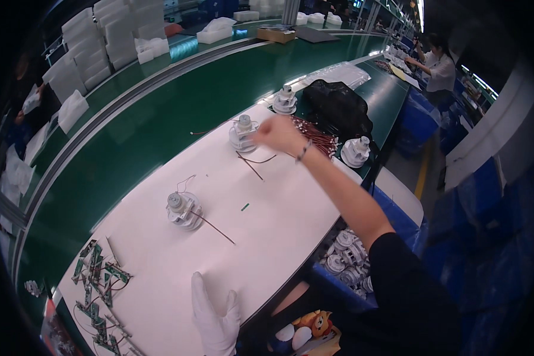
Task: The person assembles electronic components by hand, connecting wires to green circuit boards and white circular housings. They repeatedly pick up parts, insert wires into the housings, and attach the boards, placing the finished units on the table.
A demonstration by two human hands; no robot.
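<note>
While gloved left hand splays, right hand beside tiered white assembly.

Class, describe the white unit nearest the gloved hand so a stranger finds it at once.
Start at the white work surface. Beyond the gloved left hand stands a white unit topped by a grey cylinder. Unlike the similar unit beside the bare right hand, it stands farther left, with a brown wire slanting toward the picture's lower right.
</note>
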